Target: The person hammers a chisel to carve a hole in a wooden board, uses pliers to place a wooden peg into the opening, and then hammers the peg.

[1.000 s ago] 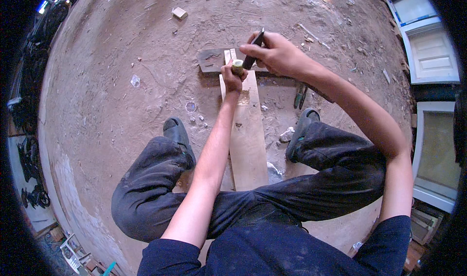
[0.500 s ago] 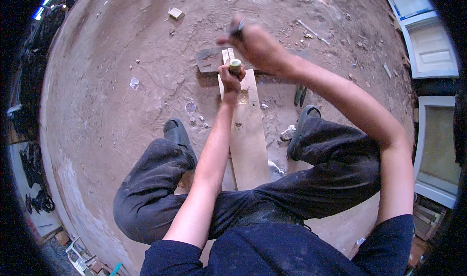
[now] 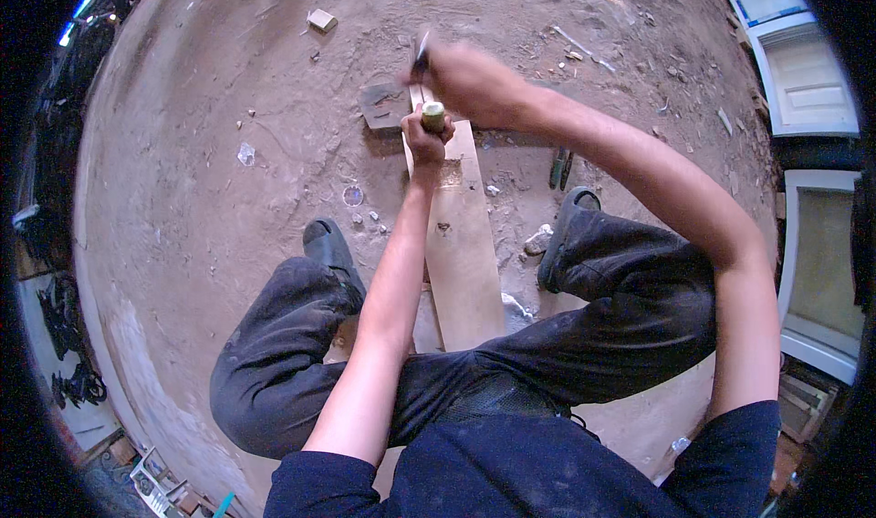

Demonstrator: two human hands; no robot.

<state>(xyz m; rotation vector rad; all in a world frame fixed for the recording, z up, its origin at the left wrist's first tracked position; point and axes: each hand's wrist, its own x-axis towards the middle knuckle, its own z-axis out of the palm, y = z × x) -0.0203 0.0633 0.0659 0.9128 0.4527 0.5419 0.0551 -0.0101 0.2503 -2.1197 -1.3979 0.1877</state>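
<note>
A long pale wooden board (image 3: 464,272) runs away from me between my legs, with a shallow cut recess (image 3: 450,173) in its face. Over its far part my left hand (image 3: 425,142) is closed around a chisel (image 3: 433,112), its round greenish handle end facing up. The chisel's blade is hidden beneath the fist. Just beyond and to the right, my right hand (image 3: 467,78) is raised, smeared by motion. It grips a dark tool (image 3: 421,54) with a pale metallic glint, too blurred to name.
A dark plank (image 3: 381,105) lies crosswise by the board's far end. Green-handled tools (image 3: 560,167) lie right of the board. My sandalled feet flank it. A small wooden block (image 3: 321,20) and scraps litter the dirt floor; white framed panels (image 3: 818,262) stand at the right.
My right hand has moved slightly left and lower over the board's far end, the dark tool tilting with it. My left hand still grips the chisel. The whole view has shifted slightly.
</note>
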